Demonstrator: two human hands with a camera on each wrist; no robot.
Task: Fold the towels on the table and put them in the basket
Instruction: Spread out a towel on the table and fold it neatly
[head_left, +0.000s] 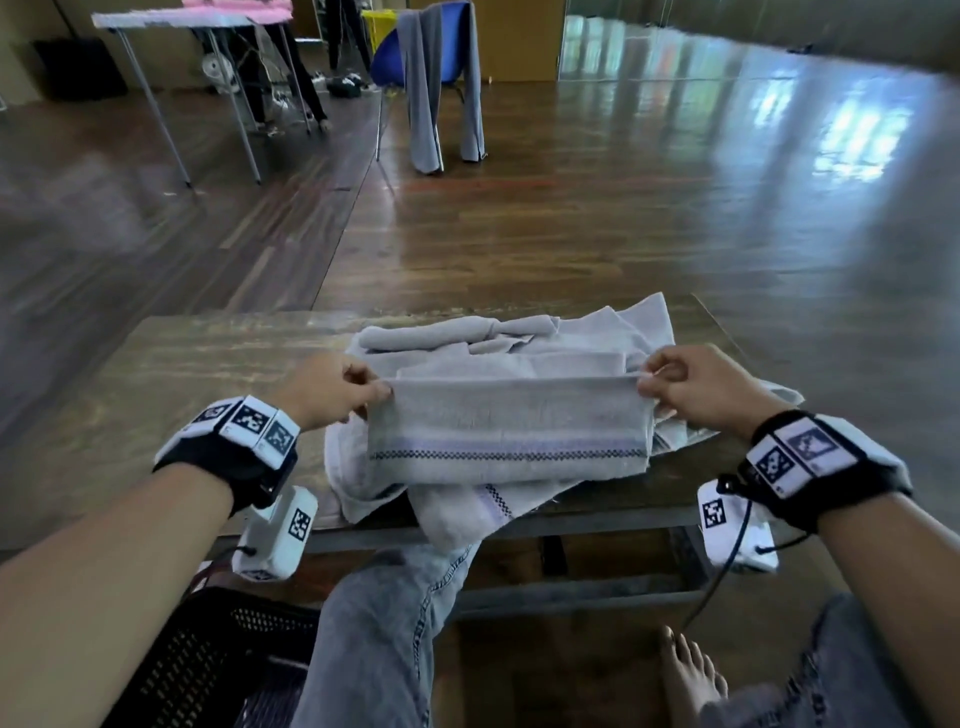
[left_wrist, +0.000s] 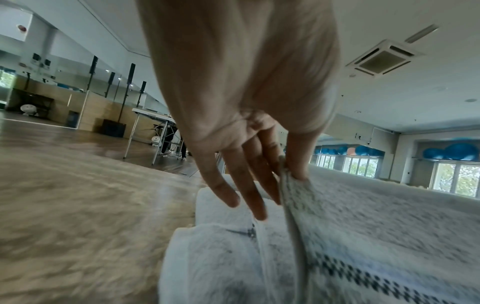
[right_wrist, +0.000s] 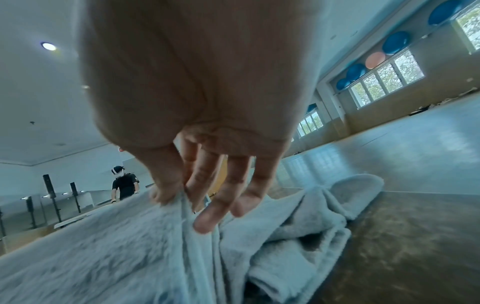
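A light grey towel (head_left: 506, 431) with a dark patterned stripe hangs folded between my two hands, stretched flat above the pile. My left hand (head_left: 371, 387) pinches its upper left corner between thumb and forefinger, as the left wrist view shows (left_wrist: 288, 172). My right hand (head_left: 649, 382) pinches the upper right corner (right_wrist: 179, 197). Under it a heap of other grey towels (head_left: 519, 338) lies crumpled on the low wooden table (head_left: 182, 364). One towel end (head_left: 457, 514) droops over the table's near edge. A black perforated basket (head_left: 208, 660) stands on the floor at my lower left.
My knees in jeans (head_left: 379, 613) and a bare foot (head_left: 691, 670) are under the table's near edge. Farther off stand a blue chair draped with grey cloth (head_left: 431, 67) and a folding table (head_left: 171, 21). Another person (right_wrist: 124, 185) stands in the distance.
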